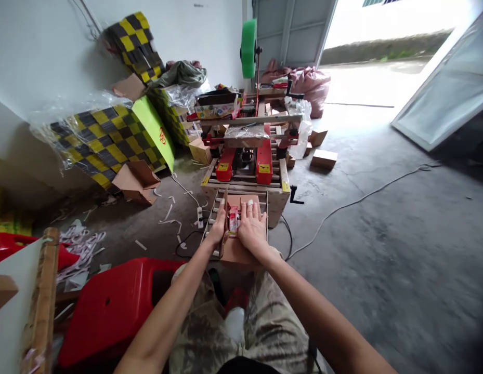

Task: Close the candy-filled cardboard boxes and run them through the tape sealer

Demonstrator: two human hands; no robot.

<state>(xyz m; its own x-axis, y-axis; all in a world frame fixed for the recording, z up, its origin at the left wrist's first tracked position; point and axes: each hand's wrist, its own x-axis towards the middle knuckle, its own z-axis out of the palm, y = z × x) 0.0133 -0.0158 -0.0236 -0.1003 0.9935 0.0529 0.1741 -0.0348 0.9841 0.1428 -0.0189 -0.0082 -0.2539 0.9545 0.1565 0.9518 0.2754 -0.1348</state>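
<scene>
Left of the cardboard box (241, 253) stands a red stool (108, 304). On the box, the right hand (252, 226) lies open — the left hand (218, 227) flanks its raised left flap (226, 221), grip unclear — with a red packet (233, 221) between. Beyond the box: a red machine (263, 156).

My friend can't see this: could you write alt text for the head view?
A person's left hand touches the raised flap of a brown cardboard box showing red packaging inside; the right hand lies on its top. Ahead stands a red-and-metal roller machine.
</scene>
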